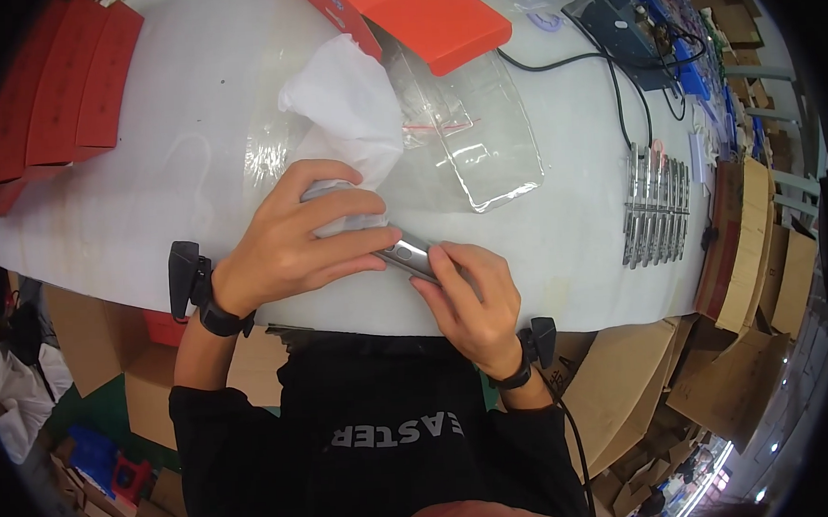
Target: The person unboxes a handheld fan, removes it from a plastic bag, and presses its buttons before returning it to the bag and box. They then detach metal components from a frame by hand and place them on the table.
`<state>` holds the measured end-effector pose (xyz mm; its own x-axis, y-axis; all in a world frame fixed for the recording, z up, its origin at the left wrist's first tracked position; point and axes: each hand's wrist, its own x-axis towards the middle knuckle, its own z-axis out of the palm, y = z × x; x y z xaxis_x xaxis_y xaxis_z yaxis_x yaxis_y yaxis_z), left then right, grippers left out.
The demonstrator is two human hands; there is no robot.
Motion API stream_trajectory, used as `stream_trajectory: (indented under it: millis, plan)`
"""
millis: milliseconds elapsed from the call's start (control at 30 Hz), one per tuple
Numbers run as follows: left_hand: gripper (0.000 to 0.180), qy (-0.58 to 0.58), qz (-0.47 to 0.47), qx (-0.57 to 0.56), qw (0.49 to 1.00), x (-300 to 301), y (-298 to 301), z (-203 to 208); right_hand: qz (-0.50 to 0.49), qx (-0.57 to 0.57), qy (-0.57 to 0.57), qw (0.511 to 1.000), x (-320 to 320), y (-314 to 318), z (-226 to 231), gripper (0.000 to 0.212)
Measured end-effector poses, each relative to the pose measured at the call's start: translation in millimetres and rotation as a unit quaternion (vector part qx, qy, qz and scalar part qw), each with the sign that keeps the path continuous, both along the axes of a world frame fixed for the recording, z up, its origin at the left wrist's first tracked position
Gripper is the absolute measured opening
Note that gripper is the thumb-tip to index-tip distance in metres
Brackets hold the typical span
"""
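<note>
Silver-grey in finish, long and slim: a handheld device (412, 257) at the centre of the frame, held between two bare hands over a white counter (580, 203). Slanted from upper left to lower right, with a round, button-like mark on the exposed face. Curled around pale translucent wrapping (352, 224) at the upper-left end, fingers slightly parted, fingertips against the device: the left hand (312, 238). Pinched narrowly on the lower-right end, thumb and fingers close together: the right hand (477, 302). Impossible to tell how far into the wrapping the covered end reaches. Fastened at the wrists, a black left strap (218, 315) and a black right strap (518, 373).

Just above the left hand, near the top centre of the frame, a crumpled white sheet (344, 94). Next to it, toward the right, a clear plastic tray (507, 197) beneath an open red-orange box (434, 23). Grouped in the upper left of the frame, several red boxes (59, 90). Lined up side by side at the right of the frame, slim silver metal parts (655, 207). Farther up, in the upper right, a dark blue-grey machine (617, 28). Below the counter's edge, in the lower right of the frame, open cardboard boxes (617, 388); at bottom centre, a black shirt (379, 476).
</note>
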<state>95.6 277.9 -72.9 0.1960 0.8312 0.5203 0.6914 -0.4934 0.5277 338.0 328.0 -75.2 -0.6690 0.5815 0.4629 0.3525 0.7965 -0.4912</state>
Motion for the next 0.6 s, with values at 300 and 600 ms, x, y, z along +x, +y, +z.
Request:
stream_trajectory:
  millis: [300,600]
  plan:
    - [0.039,-0.008,-0.006,-0.015,1.000,-2.2,2.4,0.2,0.007,0.019,0.043,0.999,5.8,-3.2,-10.3,0.038]
    - [0.054,-0.043,0.013,-0.040,0.998,-7.5,0.0,8.7,0.019,-0.035,0.052,0.998,10.5,-3.1,-14.2,0.039]
